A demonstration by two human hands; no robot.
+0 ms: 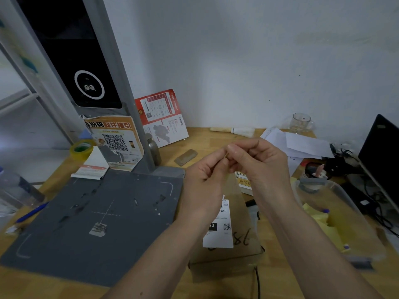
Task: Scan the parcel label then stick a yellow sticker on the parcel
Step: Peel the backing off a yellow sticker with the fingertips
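Note:
A brown cardboard parcel (237,253) lies on the wooden desk below my hands, to the right of the grey scanner base. Its white label (222,231) faces up, with a QR code and handwritten digits beside it. My left hand (205,180) and my right hand (263,165) meet above the parcel. Their fingertips pinch a small yellowish sticker (226,156) between them; only a sliver of it shows. A sheet of yellow stickers (244,181) peeks out under my right hand.
The grey scanner mat (92,221) with its tall post (121,83) fills the left. A clear plastic bin (336,214) with yellow paper stands at right, with cables and a dark screen (380,156) beyond. Tape roll (82,148), glass cup (301,123) and papers lie behind.

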